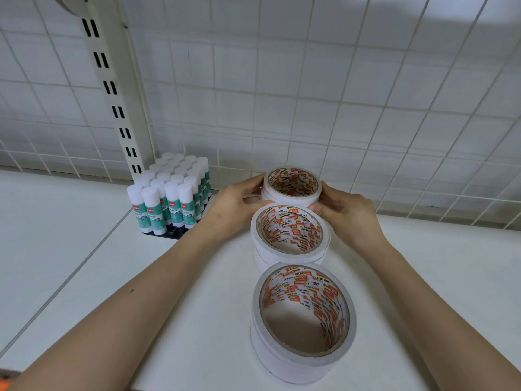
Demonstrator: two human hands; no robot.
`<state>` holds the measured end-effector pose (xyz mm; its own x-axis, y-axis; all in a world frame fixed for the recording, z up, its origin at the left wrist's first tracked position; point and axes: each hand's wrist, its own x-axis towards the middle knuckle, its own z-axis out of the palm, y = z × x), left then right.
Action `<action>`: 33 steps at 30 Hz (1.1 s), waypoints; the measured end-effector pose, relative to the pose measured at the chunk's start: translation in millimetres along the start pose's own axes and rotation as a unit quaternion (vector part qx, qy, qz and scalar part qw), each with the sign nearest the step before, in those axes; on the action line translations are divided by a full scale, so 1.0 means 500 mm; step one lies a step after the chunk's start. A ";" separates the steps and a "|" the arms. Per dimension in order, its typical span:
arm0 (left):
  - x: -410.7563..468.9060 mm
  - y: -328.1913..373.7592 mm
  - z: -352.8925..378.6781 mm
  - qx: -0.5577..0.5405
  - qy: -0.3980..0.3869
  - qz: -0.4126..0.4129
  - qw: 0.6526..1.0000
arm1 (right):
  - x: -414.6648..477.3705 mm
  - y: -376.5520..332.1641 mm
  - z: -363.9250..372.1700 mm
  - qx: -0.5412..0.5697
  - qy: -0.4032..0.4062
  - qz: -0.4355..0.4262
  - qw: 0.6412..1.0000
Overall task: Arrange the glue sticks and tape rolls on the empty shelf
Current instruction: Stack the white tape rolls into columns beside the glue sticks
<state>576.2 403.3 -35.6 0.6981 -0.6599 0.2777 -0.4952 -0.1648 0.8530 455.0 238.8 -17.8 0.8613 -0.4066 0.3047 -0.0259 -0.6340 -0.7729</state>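
I hold the far stack of tape rolls point(291, 185) between my left hand point(235, 206) and my right hand point(348, 213), with the fingers of each hand curled round its sides. Toward me from my hands stand two more stacks in one line on the white shelf point(84, 249), the middle stack point(290, 235) touching my thumbs and the near stack point(301, 314) between my forearms. The glue sticks point(172, 198) stand upright in a tight block, left of my left hand, near but apart.

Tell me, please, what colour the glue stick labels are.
The glue stick labels are teal green; head view.
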 end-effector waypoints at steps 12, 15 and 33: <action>0.007 0.021 -0.024 -0.023 -0.045 -0.030 0.998 | 0.004 -0.008 -0.003 0.100 -0.027 0.043 0.994; 0.003 0.026 -0.018 -0.018 -0.022 -0.032 0.999 | -0.001 -0.015 -0.003 0.093 -0.028 0.044 0.994; -0.134 0.062 -0.052 -0.056 -0.115 -0.046 0.991 | -0.125 -0.045 -0.082 0.129 -0.162 0.114 0.972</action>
<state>527.7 461.5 -16.2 0.5945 -0.7979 0.0994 -0.3653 -0.1579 0.9174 380.8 251.6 3.6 0.9637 -0.2625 -0.0492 -0.1423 -0.3486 -0.9264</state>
